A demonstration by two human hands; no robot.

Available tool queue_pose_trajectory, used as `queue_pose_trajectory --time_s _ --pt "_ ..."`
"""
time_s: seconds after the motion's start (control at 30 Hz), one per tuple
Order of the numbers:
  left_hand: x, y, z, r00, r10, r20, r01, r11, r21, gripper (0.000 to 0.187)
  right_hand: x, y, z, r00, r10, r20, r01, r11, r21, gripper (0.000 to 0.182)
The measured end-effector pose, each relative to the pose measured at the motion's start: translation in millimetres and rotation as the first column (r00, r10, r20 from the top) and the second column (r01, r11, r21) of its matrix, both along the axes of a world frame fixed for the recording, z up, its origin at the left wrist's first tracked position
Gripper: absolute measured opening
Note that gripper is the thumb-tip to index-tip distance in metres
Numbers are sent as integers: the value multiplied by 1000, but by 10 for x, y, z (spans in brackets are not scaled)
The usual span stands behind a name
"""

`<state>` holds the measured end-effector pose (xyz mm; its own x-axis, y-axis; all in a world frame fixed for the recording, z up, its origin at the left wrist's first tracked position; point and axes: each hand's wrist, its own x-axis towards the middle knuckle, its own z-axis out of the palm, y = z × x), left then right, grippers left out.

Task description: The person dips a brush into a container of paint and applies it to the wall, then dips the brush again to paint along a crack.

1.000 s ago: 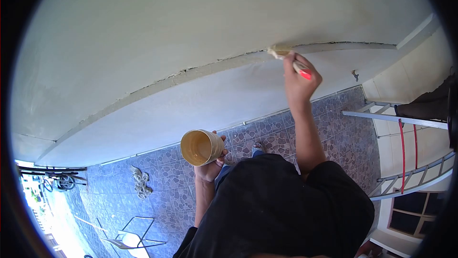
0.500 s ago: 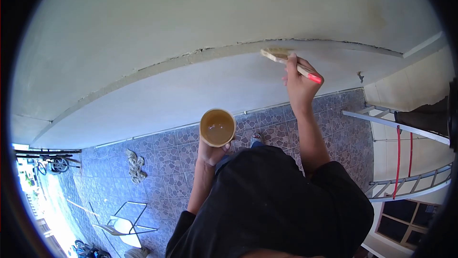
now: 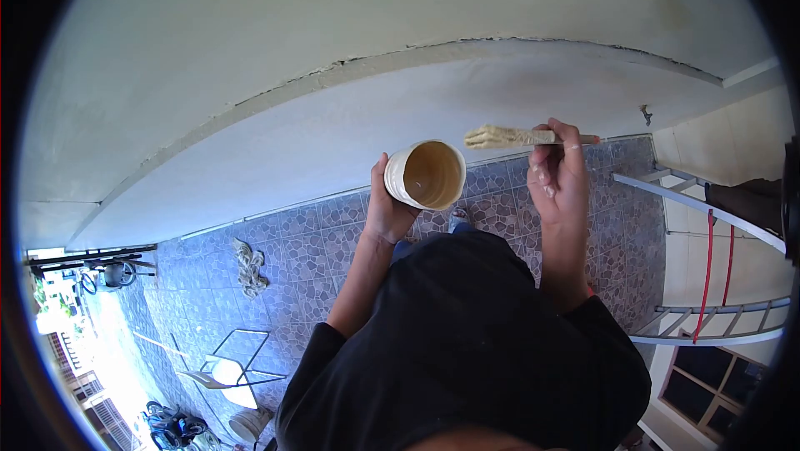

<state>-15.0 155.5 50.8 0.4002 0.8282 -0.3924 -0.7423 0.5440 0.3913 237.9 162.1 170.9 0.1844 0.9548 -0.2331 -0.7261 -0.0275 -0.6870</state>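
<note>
My left hand (image 3: 389, 207) is wrapped round a pale cup (image 3: 402, 176), which is tilted and has a brownish layer inside. To its right, my right hand (image 3: 560, 169) pinches the handle of a paintbrush (image 3: 504, 137). The brush lies nearly level, its cream-coated bristles pointing left toward the cup without touching it. Spots of paint show on the right fingers. Beyond both hands rises a pale wall (image 3: 333, 147) with a cracked ledge (image 3: 350, 72) running across it.
An aluminium ladder (image 3: 708, 205) with red straps stands at the right, near a wall tap (image 3: 646, 114). On the patterned tile floor (image 3: 308, 247) lie a crumpled cloth (image 3: 250, 269), a folding chair (image 3: 229, 372) and a bucket (image 3: 248, 424). Motorbikes (image 3: 173, 426) are at the lower left.
My right hand has drawn the brush down and away from the ledge, turning its bristles leftward. My left hand has moved the cup up and right and tilted it.
</note>
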Motion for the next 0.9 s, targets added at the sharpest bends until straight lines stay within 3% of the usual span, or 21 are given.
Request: queue_pose_trajectory --time_s 0.1,0.2,0.23,0.3,0.37,0.43,0.5,0.53,0.6,0.63,0.7,0.8,0.9 --pt "142 3 18 1000 14 -15 -14 1000 -17 72 -42 -90 44 993 102 -53 -104 993 -47 29" --pt "247 -11 37 998 54 -27 -55 998 -29 72 -106 -159 157 967 80 243 -69 996 -56 30" --pt "275 -17 42 996 78 -36 -79 997 -25 71 -109 -175 162 967 84 240 -72 996 -59 30" --pt "328 -27 52 994 97 -45 -97 995 -11 71 -107 -202 165 905 57 421 -54 998 -17 28" --pt "365 -42 43 991 120 -56 -120 993 3 72 -148 -252 186 881 61 470 -45 998 -45 25" --pt "406 -67 5 988 148 -39 -148 989 -3 71 -203 -298 170 768 -32 639 -24 997 79 25" --pt "465 -97 -48 981 188 -42 -189 982 -15 71 -202 -342 171 769 9 639 -45 998 40 18" --pt "498 -109 -66 975 219 -43 -220 975 -22 70 -210 -345 110 719 -44 694 -63 990 128 17" --pt "549 -153 -81 969 243 -52 -244 970 -17 70 -173 -342 26 592 -96 800 -136 967 216 15" --pt "569 -175 -86 965 256 -60 -257 966 -8 69 -140 -306 24 596 -80 799 -156 964 213 15" --pt "588 -217 -98 958 279 -71 -280 960 -11 68 -123 -217 33 287 -301 909 -352 850 392 16" --pt "594 -309 -130 932 339 -131 -343 939 -11 67 -190 -199 87 336 -156 929 -420 858 297 17" --pt "574 -465 -210 899 401 -174 -412 911 -30 67 -170 -159 42 321 -29 947 -587 778 223 19"
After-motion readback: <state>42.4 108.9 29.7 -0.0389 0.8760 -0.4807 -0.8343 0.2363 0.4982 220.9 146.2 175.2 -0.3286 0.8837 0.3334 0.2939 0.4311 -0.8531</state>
